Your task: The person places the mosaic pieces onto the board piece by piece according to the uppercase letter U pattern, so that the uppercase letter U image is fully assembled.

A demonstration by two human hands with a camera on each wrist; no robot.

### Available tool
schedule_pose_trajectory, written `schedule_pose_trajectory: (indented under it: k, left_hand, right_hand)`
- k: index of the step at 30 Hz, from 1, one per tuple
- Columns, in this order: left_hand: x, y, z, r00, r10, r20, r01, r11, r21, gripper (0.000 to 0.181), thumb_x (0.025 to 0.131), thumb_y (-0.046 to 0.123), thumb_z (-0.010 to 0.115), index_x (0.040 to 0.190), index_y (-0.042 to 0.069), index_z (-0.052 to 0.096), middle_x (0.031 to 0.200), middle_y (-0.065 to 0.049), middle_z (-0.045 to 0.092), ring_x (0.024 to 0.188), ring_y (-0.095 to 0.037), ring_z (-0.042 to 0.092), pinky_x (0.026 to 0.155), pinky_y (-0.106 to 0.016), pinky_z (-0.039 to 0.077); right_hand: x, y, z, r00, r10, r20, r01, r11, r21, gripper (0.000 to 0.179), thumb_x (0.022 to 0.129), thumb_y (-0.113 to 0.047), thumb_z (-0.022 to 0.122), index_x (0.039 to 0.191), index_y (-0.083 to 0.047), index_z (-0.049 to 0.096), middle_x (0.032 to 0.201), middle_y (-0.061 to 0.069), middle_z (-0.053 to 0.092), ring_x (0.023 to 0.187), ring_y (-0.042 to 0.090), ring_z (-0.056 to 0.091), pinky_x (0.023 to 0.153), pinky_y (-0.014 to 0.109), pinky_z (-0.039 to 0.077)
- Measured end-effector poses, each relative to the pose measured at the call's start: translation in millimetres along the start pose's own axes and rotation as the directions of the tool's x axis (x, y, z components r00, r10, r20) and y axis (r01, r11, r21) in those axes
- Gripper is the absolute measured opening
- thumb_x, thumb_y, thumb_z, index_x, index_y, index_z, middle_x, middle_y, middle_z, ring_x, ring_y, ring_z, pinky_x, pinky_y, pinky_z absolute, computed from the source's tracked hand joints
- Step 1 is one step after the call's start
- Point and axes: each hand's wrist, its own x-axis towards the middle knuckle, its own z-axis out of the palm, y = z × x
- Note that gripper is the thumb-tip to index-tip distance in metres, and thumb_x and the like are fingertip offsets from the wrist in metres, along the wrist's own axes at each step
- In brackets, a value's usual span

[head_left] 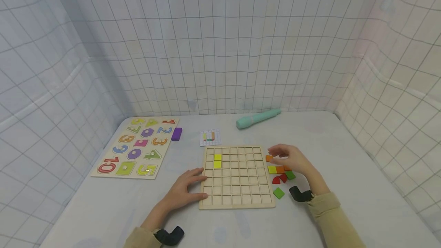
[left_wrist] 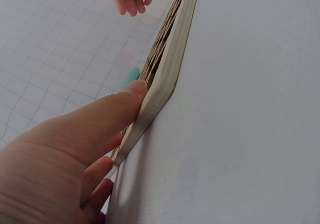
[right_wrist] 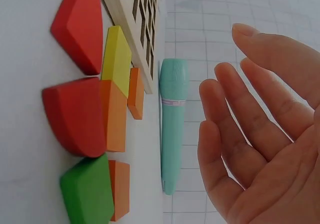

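A wooden grid board (head_left: 236, 177) lies mid-table, with two yellow square tiles (head_left: 218, 160) in its upper left cells. My left hand (head_left: 182, 190) rests at the board's left edge, thumb and fingertips on the rim; in the left wrist view the thumb (left_wrist: 107, 116) lies along the rim. Over the loose tiles right of the board hovers my right hand (head_left: 291, 159), holding nothing, its fingers relaxed. Beneath and beside it are orange tiles (right_wrist: 114, 116), a yellow tile (right_wrist: 116, 59), red quarter-round pieces (right_wrist: 75, 116) and green tiles (head_left: 278, 193).
A small pattern card (head_left: 211, 137) lies behind the board. Farther back is a mint-green microphone-shaped object (head_left: 258, 119). At left sits a number puzzle board (head_left: 131, 148) with a purple block (head_left: 177, 134) at its edge. Grid-patterned cloth walls (head_left: 220, 49) enclose the table.
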Motion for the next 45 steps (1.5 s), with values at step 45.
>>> schedule_pose_trajectory:
  k: [45]
  left_hand:
    - [0.3, 1.0, -1.0, 1.0, -0.012, 0.002, 0.012, 1.0, -0.001, 0.055, 0.074, 0.044, 0.077, 0.119, 0.016, 0.065, 0.141, -0.008, 0.045, 0.134, -0.032, 0.034, 0.114, -0.049, 0.019]
  right_hand:
    - [-0.2, 28, 11, 0.987, 0.106, 0.12, -0.114, 0.991, 0.065, 0.034, 0.076, -0.016, 0.078, 0.107, -0.007, 0.067, 0.108, 0.007, 0.065, 0.099, 0.022, 0.06, 0.08, 0.03, 0.052]
